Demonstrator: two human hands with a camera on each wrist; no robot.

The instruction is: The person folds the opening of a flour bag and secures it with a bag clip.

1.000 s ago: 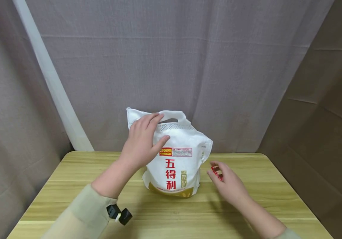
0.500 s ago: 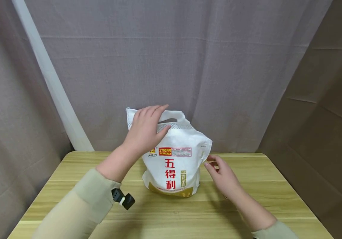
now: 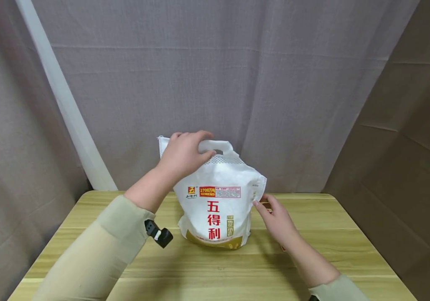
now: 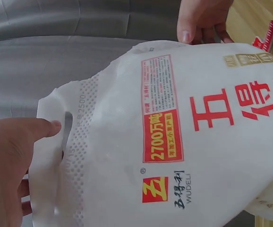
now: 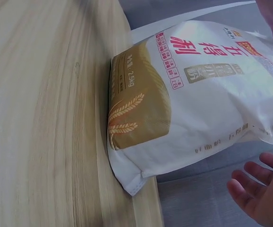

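Head: bag (image 3: pixel 218 200) upright, frame centre, on table (image 3: pixel 87 234). L hand (image 3: pixel 184 154) grips its handle (image 3: pixel 216 146) up top; R hand (image 3: pixel 276 217), fingers loose, touches bag's R edge.
L wrist: thumb (image 4: pixel 37 128) at handle hole.
R wrist: R hand (image 5: pixel 264 194) lower right, relaxed; bag centre.

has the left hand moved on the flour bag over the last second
Yes. The left hand has slid up the flour bag, off the printed front, and now grips its handle at the top.
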